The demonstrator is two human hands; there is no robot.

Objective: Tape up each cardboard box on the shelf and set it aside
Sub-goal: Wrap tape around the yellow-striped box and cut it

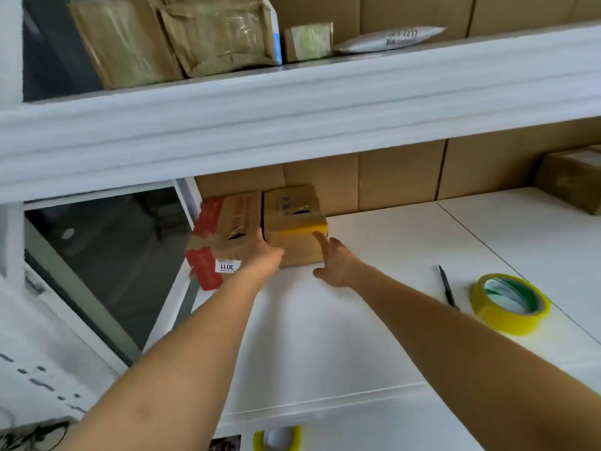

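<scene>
**Two boxes reached for at the shelf's back left**

At the far left, a dark window pane (107, 255) is framed in white. On the upper shelf (292, 102), at 11 to 1 o'clock, brown packets (169, 37), a small parcel (308, 41) and a white mailer (390, 39) are lined up.

On the lower white shelf (374, 288), two cardboard boxes are set side by side, touching, against the cardboard backing at about 11 o'clock from the frame's centre. The red box (221, 232), with red printed panels and a white label reading "3011" upside down, is the left one; the plain box (292, 216), with a yellow strip along its near top edge, is the right one. A gap is seen in the top flaps of each.

The left hand (260, 255) is stretched forward with its fingers laid at the seam between the two boxes; the fingertips are hidden, so whether anything is gripped cannot be told. The right hand (335, 262) is spread open, fingers straight, its forefinger touching the plain box's near right corner.

Further right, at 3 o'clock, a black pen (447, 288) is laid on the shelf, and just beside it a yellow tape roll (510, 304) is lying flat. Another box (572, 180) is placed at the far right, at 2 o'clock. A second tape roll (276, 437) is partly seen at 6 o'clock.
</scene>
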